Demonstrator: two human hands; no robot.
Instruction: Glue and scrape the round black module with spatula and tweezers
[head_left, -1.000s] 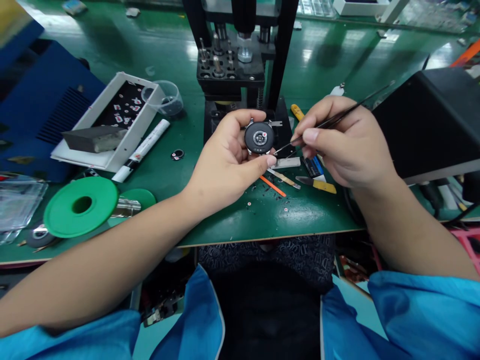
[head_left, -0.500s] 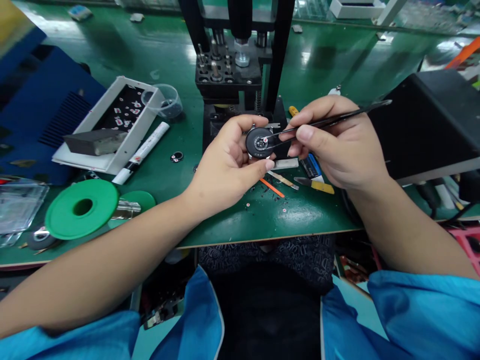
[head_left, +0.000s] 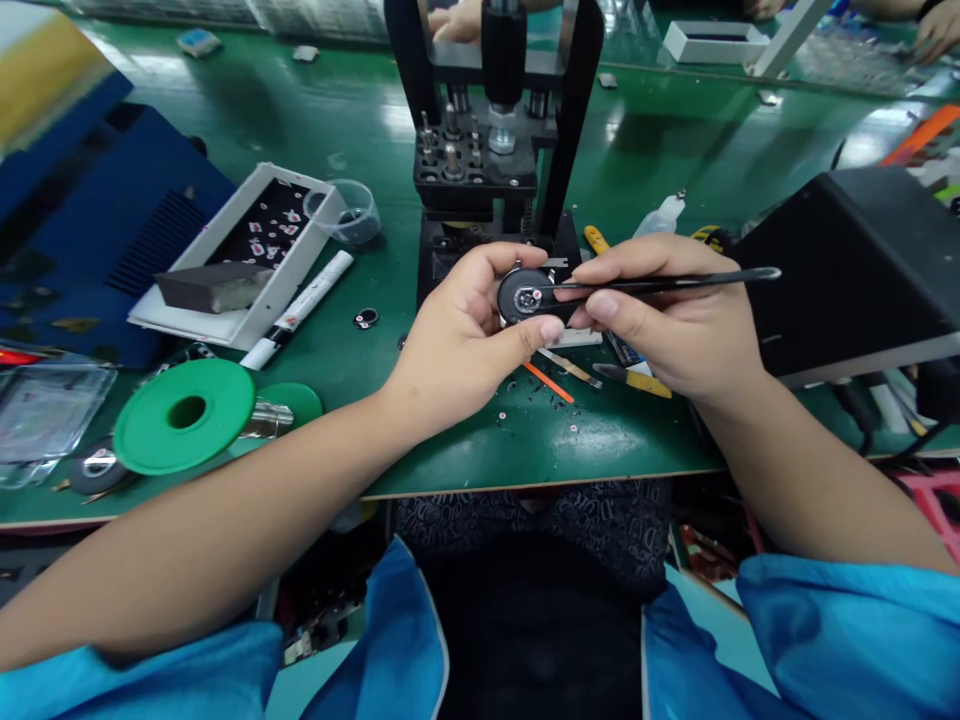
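My left hand [head_left: 465, 345] is closed round the rim of a round black watch case [head_left: 514, 292], its thumb at the lower edge and its index finger at the top. A small white and red sticker shows within a ring at the middle of the case. Black tweezers [head_left: 675, 284] are pinched in my right hand [head_left: 664, 320], lying nearly level. Their tips reach over the case close to the sticker; whether they touch it I cannot tell.
Behind my hands stands a black hand press [head_left: 476, 185]. To the left lie a white box [head_left: 247, 325], a marker [head_left: 311, 295] and a green solder spool [head_left: 150, 420]. A craft knife [head_left: 637, 380] and an orange stick [head_left: 549, 382] lie nearby. A black box [head_left: 847, 260] stands right.
My right hand has lowered and the tweezers have swung flatter over the watch case. The view has shifted slightly. Other people's hands now show at the top.
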